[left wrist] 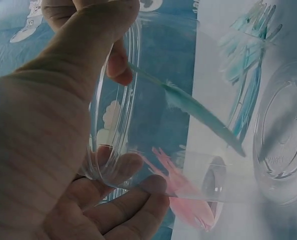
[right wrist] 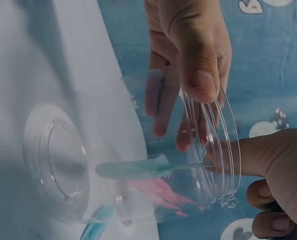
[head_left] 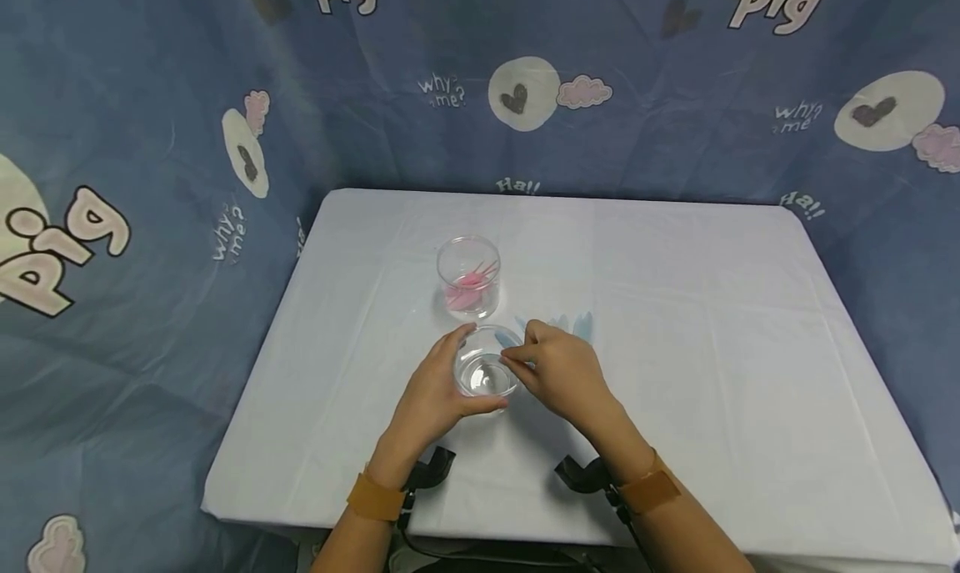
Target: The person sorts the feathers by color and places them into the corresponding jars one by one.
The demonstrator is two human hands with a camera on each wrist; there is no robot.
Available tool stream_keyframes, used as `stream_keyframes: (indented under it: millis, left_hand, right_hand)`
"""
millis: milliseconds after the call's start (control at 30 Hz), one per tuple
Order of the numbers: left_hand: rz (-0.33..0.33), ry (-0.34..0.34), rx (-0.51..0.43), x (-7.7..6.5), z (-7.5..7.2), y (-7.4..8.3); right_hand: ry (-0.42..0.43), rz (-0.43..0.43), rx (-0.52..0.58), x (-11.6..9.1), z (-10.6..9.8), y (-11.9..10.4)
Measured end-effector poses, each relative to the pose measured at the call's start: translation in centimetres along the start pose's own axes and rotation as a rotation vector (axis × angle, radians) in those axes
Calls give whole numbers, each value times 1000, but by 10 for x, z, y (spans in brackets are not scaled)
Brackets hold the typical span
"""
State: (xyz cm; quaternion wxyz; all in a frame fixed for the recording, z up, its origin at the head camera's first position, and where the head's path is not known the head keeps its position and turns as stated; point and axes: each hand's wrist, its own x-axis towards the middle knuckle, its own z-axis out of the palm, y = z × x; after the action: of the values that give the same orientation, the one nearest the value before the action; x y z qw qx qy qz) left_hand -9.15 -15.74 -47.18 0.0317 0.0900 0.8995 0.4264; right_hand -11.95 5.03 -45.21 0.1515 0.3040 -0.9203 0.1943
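Near the middle of the white table, my left hand (head_left: 431, 399) grips a clear plastic jar (head_left: 486, 379) around its rim, thumb on the near side. My right hand (head_left: 564, 374) is at the jar's mouth. Its thumb and finger pinch the quill of a light blue feather (right wrist: 131, 169), whose vane hangs down inside the jar in both wrist views. Behind stands a second clear jar (head_left: 448, 266) holding several pink feathers (head_left: 470, 285). Several more blue feathers (head_left: 583, 327) lie on the table beyond my right hand, partly hidden by it.
A white cloth covers the table (head_left: 712, 373). A blue curtain (head_left: 390, 131) with printed words and clouds hangs behind and to the left. Each wrist wears a brown strap (head_left: 377, 498) with a black camera mount (head_left: 431, 469).
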Motion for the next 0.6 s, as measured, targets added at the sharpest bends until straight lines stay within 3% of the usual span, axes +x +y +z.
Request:
stream_keyframes:
  millis: [367, 500, 600]
  left_hand:
    - [-8, 8, 12, 0, 0, -1]
    - [-16, 12, 3, 0, 1, 0]
    - [-17, 20, -3, 0, 2, 0]
  right_hand:
    - [-105, 103, 130, -2, -2, -2]
    - [-2, 173, 222, -15, -2, 11]
    - [88, 278, 216, -31, -2, 30]
